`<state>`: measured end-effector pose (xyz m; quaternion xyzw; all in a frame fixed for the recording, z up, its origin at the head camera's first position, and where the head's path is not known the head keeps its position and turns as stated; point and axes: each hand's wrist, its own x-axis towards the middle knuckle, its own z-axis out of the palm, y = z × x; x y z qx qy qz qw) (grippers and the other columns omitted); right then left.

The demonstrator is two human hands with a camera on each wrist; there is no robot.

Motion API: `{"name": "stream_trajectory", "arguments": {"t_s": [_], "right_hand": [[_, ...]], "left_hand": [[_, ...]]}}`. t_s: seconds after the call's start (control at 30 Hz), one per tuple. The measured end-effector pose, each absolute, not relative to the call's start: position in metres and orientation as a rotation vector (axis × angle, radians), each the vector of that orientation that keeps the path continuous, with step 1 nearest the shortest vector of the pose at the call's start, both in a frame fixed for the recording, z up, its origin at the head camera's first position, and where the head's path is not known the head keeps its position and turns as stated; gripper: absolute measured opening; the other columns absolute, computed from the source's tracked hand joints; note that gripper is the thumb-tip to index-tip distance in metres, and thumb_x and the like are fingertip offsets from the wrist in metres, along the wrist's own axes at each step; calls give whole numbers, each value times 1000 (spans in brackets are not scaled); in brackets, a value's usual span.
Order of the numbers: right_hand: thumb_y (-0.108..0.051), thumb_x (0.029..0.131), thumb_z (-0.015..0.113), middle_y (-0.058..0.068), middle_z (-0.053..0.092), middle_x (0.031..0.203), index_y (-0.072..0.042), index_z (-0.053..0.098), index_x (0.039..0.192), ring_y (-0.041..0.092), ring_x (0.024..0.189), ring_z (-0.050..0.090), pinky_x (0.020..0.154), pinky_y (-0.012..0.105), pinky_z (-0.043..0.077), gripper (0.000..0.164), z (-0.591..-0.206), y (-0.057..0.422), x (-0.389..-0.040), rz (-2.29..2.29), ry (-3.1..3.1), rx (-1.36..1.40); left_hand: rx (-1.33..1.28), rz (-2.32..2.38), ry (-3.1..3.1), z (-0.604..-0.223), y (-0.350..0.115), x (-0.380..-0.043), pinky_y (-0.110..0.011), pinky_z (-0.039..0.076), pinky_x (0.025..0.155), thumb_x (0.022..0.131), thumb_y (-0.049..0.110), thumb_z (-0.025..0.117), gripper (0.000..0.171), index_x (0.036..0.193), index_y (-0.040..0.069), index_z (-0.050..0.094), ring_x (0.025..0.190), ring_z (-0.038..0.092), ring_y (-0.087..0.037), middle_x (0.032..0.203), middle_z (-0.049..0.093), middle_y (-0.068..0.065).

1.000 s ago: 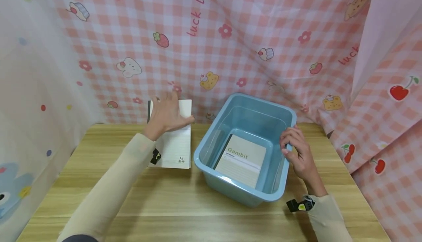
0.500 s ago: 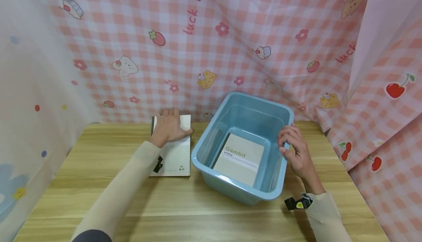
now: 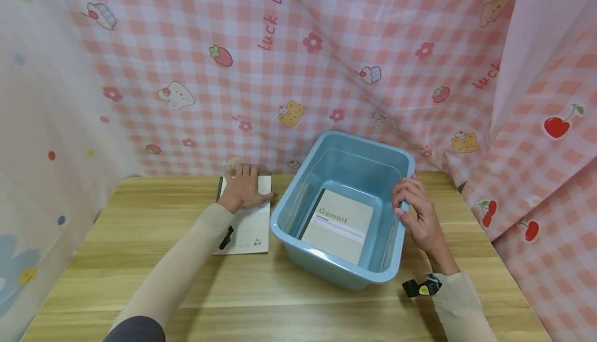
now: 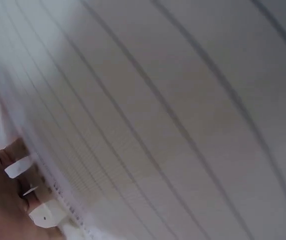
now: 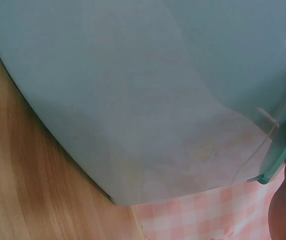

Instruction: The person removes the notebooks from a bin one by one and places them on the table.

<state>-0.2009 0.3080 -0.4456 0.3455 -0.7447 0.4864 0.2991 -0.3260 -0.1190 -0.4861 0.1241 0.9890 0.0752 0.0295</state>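
Observation:
A white notebook [image 3: 254, 223] with a dark spine and printed lines lies on the table, left of a blue plastic tub [image 3: 342, 279]. Over its far end, my left hand [image 3: 243, 189] holds it, fingers hooked past the far edge and thumb at the right side. Ruled lines of the notebook [image 4: 147, 115] fill the left wrist view, with fingertips [image 4: 45, 212] bent at its edge. My right hand [image 3: 417, 210] grips the tub's right rim, fingers curled over it. Inside the tub, a notebook marked Gambit [image 3: 338, 228] lies flat on the bottom.
The wooden table [image 3: 186, 285] ends at the back against a pink checked curtain [image 3: 261, 88]. A pale dotted curtain [image 3: 51, 98] hangs on the left. The tub's tall wall [image 5: 133, 100] fills much of the right wrist view.
My left hand has come down and nearer with the notebook, whose far end was raised against the curtain and now lies low. My right hand stays on the tub's rim.

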Motion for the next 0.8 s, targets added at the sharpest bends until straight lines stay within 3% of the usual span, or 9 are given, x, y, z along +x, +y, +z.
{"name": "stream_trajectory", "arguments": {"t_s": [0.47, 0.8], "right_hand": [[0, 78, 52, 11, 60, 93, -9, 61, 78, 25, 109, 49, 121, 45, 18, 12, -444, 306, -200, 1301, -1978, 914], [0, 78, 52, 11, 60, 93, -8, 61, 77, 25, 109, 49, 120, 44, 19, 12, -446, 308, -201, 1302, -1968, 922]], "left_hand": [[419, 267, 3007, -493, -119, -322, -84, 18, 109, 89, 79, 51, 98, 158, 14, 26, 142, 38, -46, 153, 36, -26], [534, 313, 3030, -472, -117, -314, -81, 23, 110, 96, 70, 49, 80, 159, 23, 31, 149, 32, -43, 160, 35, -20]]}}
